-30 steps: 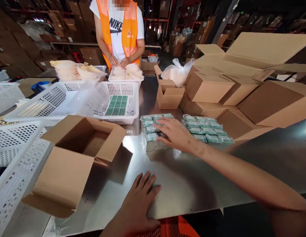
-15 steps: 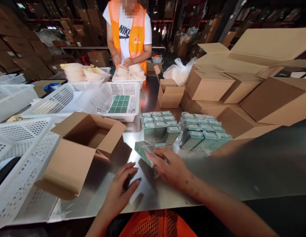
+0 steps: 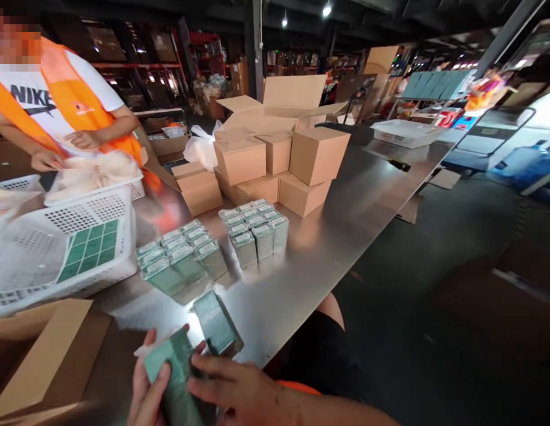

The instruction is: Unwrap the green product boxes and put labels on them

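Gripping a green box [image 3: 174,376] between them, the left hand [image 3: 145,393] and right hand [image 3: 239,393] hold it low over the near edge of the steel counter [image 3: 328,236], fingers [image 3: 161,378] clenched around its sides. A second green box [image 3: 218,323] lies just beyond (whether it touches the first is unclear). Two wrapped packs of green boxes [image 3: 219,239] stand farther back, before stacked cardboard cartons [image 3: 275,160]. An open carton [image 3: 39,355] sits left, below a white basket [image 3: 70,248]. A person in an orange vest [image 3: 66,112] handles bags opposite.

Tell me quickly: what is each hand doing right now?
Left hand: closed on a green box.
Right hand: fingers lie on the same green box, gripping it.
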A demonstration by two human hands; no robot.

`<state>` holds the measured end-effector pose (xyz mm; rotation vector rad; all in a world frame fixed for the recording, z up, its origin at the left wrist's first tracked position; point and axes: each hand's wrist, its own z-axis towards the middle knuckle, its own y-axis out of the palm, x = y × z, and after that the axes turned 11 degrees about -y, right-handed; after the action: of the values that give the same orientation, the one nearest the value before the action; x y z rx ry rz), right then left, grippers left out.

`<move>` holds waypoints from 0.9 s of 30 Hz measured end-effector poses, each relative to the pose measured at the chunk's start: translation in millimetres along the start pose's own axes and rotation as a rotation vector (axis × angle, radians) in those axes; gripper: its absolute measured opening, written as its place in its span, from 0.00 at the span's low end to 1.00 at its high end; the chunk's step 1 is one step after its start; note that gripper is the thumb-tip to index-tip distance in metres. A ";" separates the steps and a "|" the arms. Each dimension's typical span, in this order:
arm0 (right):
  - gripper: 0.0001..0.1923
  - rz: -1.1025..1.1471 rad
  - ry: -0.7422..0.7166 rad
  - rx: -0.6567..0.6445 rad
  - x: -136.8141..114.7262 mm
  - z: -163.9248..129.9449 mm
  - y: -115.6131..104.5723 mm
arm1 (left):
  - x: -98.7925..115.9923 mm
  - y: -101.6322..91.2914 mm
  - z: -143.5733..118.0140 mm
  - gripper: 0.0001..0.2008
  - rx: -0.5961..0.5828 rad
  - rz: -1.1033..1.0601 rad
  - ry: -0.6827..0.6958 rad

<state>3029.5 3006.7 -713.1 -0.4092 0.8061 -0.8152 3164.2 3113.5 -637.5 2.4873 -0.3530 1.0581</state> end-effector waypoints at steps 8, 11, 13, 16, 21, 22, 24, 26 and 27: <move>0.31 -0.019 -0.031 0.395 -17.2 -10.2 -24.6 | -39.6 36.6 -29.0 0.34 -0.106 -0.171 -0.087; 0.24 0.009 0.003 0.489 -12.0 -9.1 -17.5 | -52.9 33.1 -32.4 0.31 -0.142 -0.207 -0.067; 0.12 0.012 0.027 0.526 -9.3 -2.2 -10.1 | -62.0 27.5 -33.6 0.29 -0.169 -0.204 -0.047; 0.11 -0.045 0.049 0.458 -7.9 14.2 2.0 | -69.6 12.4 -32.1 0.36 -0.134 -0.169 -0.018; 0.06 0.103 -0.021 0.126 -7.9 32.2 -5.2 | -55.3 -40.1 -29.4 0.34 0.110 0.372 0.196; 0.05 0.111 -0.038 0.104 -5.8 32.7 -13.1 | -49.7 -51.6 -30.2 0.25 0.142 0.531 0.298; 0.15 -0.005 -0.035 0.097 1.9 32.3 -31.1 | -37.4 -69.4 -32.6 0.11 0.202 0.777 0.545; 0.23 -0.196 -0.008 0.039 11.5 33.5 -45.5 | -25.2 -76.6 -33.6 0.11 0.255 0.897 0.809; 0.26 -0.277 0.009 0.001 15.6 35.7 -49.3 | -19.8 -75.9 -32.8 0.14 0.277 0.912 0.921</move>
<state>3039.7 2964.4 -667.8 -0.5244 0.7668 -1.0750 3159.3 3197.1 -652.1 1.6799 -1.1127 2.5620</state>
